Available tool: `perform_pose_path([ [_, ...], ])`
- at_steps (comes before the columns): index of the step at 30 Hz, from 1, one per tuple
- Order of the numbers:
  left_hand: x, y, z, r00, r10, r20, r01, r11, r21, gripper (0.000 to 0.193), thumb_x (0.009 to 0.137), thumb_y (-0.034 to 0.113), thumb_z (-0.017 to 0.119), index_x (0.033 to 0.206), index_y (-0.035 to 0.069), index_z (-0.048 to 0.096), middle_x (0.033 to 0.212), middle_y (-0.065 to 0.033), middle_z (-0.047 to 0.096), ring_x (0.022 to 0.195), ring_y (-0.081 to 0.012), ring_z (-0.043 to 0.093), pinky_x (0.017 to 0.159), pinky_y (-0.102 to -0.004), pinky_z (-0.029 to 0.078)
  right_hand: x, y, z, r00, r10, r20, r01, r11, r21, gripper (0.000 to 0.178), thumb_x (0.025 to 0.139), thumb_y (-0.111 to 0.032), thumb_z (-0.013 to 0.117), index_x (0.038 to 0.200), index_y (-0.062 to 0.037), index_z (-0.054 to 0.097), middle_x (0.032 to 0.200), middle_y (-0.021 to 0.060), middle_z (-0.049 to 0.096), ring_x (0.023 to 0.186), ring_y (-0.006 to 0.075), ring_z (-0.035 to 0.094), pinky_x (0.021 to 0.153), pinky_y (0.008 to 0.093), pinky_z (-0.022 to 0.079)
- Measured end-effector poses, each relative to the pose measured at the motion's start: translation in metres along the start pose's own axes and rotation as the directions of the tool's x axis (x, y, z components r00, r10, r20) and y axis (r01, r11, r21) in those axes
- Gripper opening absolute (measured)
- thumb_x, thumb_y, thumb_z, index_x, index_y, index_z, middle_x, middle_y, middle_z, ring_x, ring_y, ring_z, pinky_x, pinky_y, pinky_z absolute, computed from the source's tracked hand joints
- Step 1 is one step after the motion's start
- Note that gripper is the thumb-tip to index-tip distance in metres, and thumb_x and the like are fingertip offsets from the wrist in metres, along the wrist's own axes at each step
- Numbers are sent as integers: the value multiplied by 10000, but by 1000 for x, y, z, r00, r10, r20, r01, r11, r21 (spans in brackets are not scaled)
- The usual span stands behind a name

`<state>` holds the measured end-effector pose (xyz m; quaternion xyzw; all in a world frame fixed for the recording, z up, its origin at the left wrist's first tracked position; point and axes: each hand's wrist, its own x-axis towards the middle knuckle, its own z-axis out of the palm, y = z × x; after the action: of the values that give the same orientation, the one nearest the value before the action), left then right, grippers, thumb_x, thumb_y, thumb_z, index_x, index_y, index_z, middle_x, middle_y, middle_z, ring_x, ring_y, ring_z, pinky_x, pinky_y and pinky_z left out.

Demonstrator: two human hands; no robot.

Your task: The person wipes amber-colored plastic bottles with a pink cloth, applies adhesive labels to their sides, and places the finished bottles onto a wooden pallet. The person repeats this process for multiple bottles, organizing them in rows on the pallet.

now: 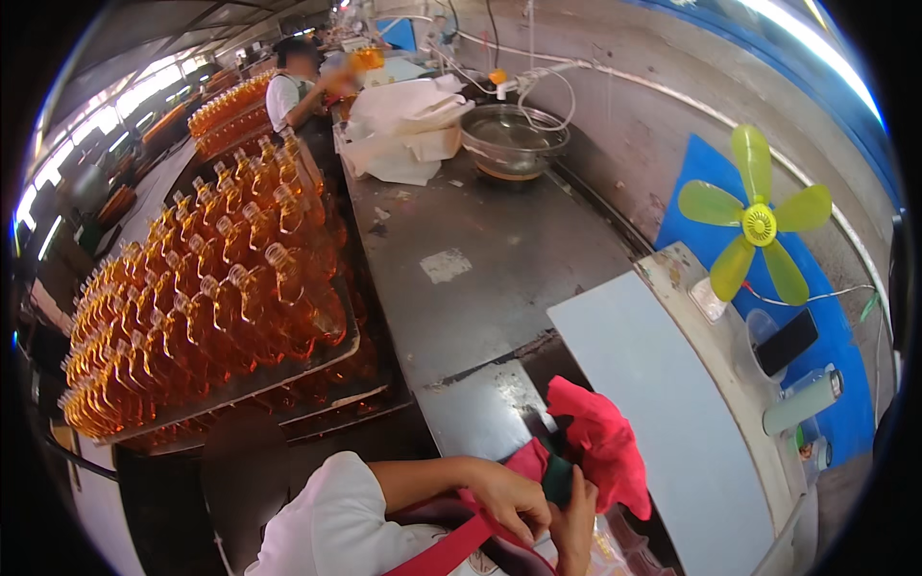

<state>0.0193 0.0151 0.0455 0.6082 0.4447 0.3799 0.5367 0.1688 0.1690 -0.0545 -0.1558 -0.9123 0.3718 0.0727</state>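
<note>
Close to my body at the lower edge, my left hand is closed, its fingers curled downward; what they hold, if anything, is hidden. Beside it, my right hand has its fingers raised and pressed against a small dark green piece, possibly cloth. A bright pink-red cloth lies crumpled just beyond the hands, with a duller red fold near my left wrist. Below the right hand, clear shiny pieces show only in part. A red strap crosses my white shirt.
Rows of amber glass bottles stand on a pallet at left. A metal-topped table runs ahead, with white sheets and a steel basin. At right are a pale board, yellow-green fan, phone and bottle. A person stands far off.
</note>
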Motion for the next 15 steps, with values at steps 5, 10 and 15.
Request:
perform_pose_path([
  [5, -97, 10, 21, 589, 214, -779, 278, 852, 445, 109, 877, 119, 645, 968, 63, 666, 1023, -79, 665, 883, -263, 651, 774, -364, 517, -5, -47, 3, 996, -11, -91, 20, 995, 102, 747, 658, 70, 663, 1363, -65, 453, 1162, 162, 490, 1063, 315, 541, 927, 366, 441],
  [10, -210, 54, -17, -253, 917, -309, 879, 351, 321, 386, 773, -42, 678, 1151, -6, 607, 1376, -246, 413, 1209, -369, 451, 980, -427, 403, -24, -41, 27, 867, 42, -496, 30, 990, 136, 520, 694, 72, 611, 1193, -44, 522, 1045, 115, 580, 1008, 241, 564, 883, 326, 441],
  [15, -280, 58, -41, -388, 699, -601, 865, 501, 23, 407, 822, -23, 602, 1219, 21, 522, 1276, -271, 469, 1092, -453, 536, 898, -477, 463, -69, -64, 34, 823, 96, -560, 138, 922, 361, 410, 865, -146, 635, 1241, -21, 529, 1134, 105, 570, 1024, 235, 564, 873, 354, 481],
])
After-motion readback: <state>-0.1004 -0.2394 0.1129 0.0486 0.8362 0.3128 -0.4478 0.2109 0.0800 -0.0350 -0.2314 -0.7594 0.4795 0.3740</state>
